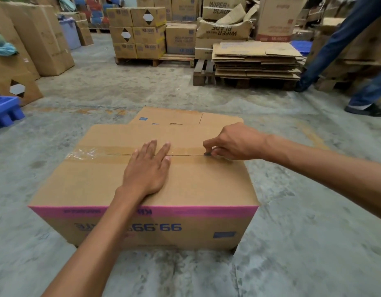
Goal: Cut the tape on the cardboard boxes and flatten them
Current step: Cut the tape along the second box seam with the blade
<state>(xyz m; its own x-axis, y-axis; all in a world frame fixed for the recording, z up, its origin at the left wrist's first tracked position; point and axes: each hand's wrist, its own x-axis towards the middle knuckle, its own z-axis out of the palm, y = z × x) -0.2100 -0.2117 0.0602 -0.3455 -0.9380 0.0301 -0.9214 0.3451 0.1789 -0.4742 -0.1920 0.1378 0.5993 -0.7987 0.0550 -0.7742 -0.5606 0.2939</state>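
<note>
A brown cardboard box (pixel 198 185) with a pink stripe and blue print stands on the concrete floor in front of me. Clear tape (pixel 95 154) runs along its top seam. My left hand (pixel 147 170) lies flat on the box top, fingers spread across the seam. My right hand (pixel 230 141) pinches a small dark cutter (pixel 207 153) whose tip touches the seam near the box's right end. A thin dark slit runs along the seam between my two hands. Behind this box a flattened carton (pixel 174 117) lies on the floor.
A stack of flattened cardboard (pixel 258 61) rests on a wooden pallet at the back right. Stacked boxes (pixel 146 33) fill the back and left. Another person's legs (pixel 343 50) stand at the right. A blue plastic pallet (pixel 5 109) sits at the left edge.
</note>
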